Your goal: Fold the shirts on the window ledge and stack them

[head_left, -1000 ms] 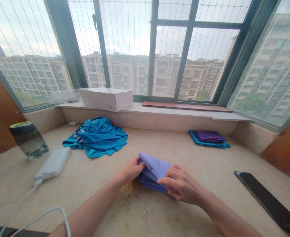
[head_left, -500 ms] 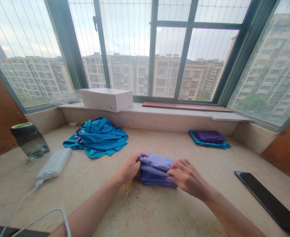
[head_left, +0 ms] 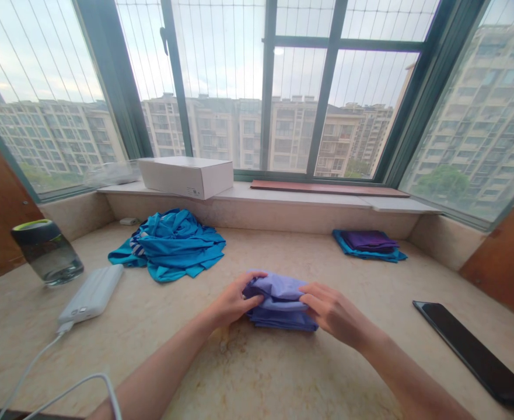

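Stone countertop [head_left: 221,379]: mottled beige, edged by a raised ledge [head_left: 283,195] behind; its surface stretches from the lavender cloth [head_left: 283,300] to the black phone [head_left: 471,350] at right.
Blue cloth heap [head_left: 182,248]: loose, crumpled, well apart from both hands.
Lavender cloth: soft folded layers, on the countertop, between the hands.
Left hand [head_left: 234,300]: thumb and fingers pinching its left end.
Right hand [head_left: 333,312]: fingertips gripping its right end.
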